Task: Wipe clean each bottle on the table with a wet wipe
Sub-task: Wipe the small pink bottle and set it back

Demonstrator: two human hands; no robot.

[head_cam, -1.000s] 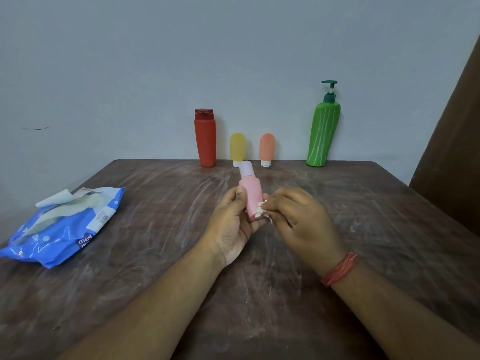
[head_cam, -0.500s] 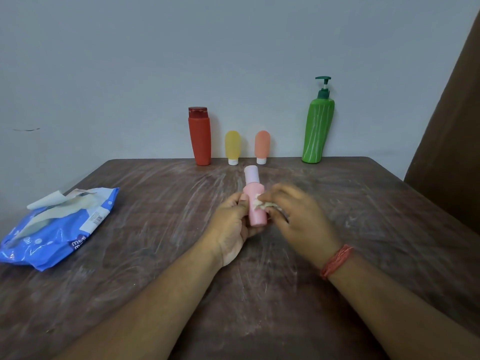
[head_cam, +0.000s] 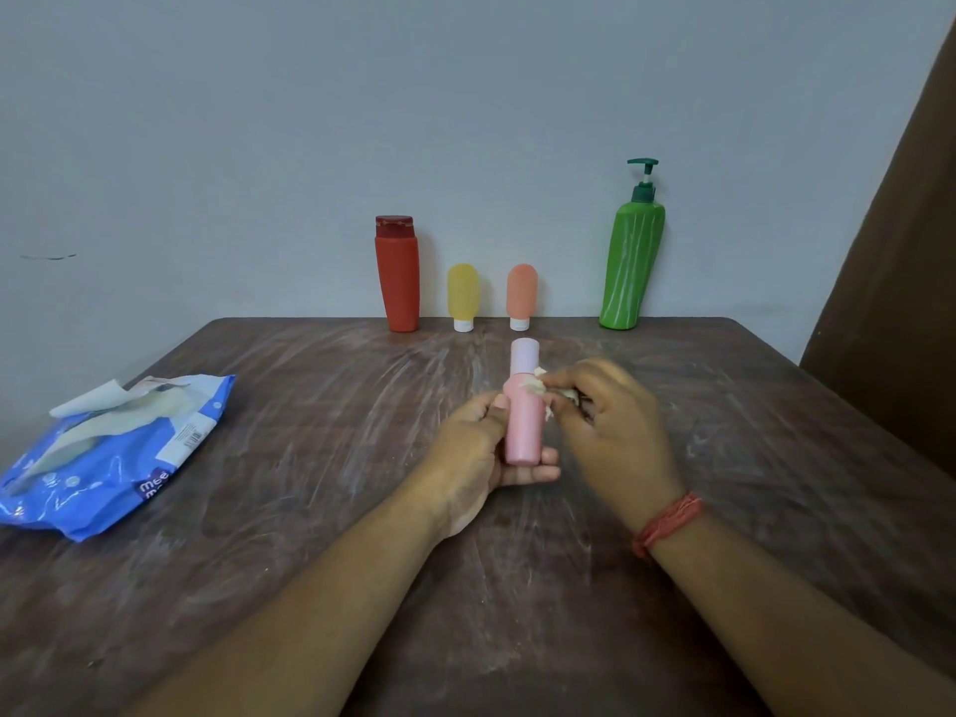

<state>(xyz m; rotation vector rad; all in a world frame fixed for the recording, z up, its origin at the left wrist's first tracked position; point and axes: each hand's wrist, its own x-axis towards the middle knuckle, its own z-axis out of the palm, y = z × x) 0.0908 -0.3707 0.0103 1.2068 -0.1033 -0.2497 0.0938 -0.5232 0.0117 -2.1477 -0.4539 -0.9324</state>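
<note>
My left hand (head_cam: 473, 447) grips a small pink bottle (head_cam: 522, 426) with a pale lilac cap, upright above the middle of the table. My right hand (head_cam: 608, 421) pinches a crumpled white wet wipe (head_cam: 538, 388) against the bottle's shoulder, just below the cap. Along the far edge by the wall stand a red bottle (head_cam: 397, 274), a yellow tube (head_cam: 462, 296), an orange tube (head_cam: 521, 295) and a green pump bottle (head_cam: 632, 261).
A blue wet-wipe pack (head_cam: 111, 452) lies at the table's left edge, its flap open and a wipe sticking out. The dark wooden table (head_cam: 320, 509) shows pale smears. A brown panel (head_cam: 900, 302) stands at the right.
The wipe in my right hand has slid up the pink bottle, from its lower body to its shoulder. My left hand has kept its hold, turning the bottle more upright.
</note>
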